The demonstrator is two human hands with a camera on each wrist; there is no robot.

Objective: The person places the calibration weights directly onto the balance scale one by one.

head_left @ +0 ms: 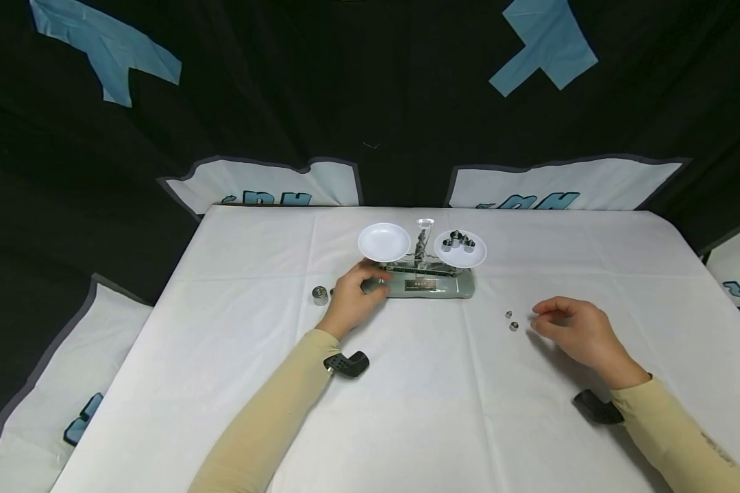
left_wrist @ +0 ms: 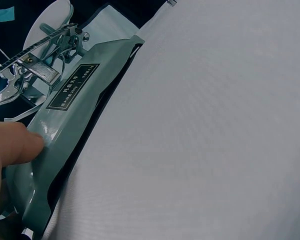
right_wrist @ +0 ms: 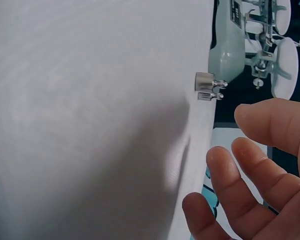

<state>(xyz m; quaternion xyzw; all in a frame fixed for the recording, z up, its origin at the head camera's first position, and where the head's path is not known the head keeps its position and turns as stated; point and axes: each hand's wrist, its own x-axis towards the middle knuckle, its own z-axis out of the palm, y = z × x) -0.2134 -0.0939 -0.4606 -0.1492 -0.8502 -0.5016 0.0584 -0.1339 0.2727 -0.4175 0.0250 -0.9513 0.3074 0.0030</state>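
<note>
A balance scale with a green base (head_left: pixel 421 285) stands near the back of the table. My left hand (head_left: pixel 354 291) grips the left end of that base, the thumb (left_wrist: pixel 25 145) lying on its front face in the left wrist view. The scale's left pan (head_left: pixel 384 242) is bare, while several metal weights (head_left: pixel 456 238) stand in the right pan (head_left: pixel 462 259). My right hand (head_left: pixel 576 332) is held over the table with fingers loosely bent and nothing between them. Just left of its fingertips are a small weight (head_left: pixel 514 326) and a smaller one (head_left: pixel 508 314).
A larger metal weight (head_left: pixel 319 295) stands left of my left hand, with another partly hidden behind the hand. White cloth (head_left: pixel 407 411) covers the table. A dark curtain with blue and white patches (head_left: pixel 401 103) hangs behind the far edge.
</note>
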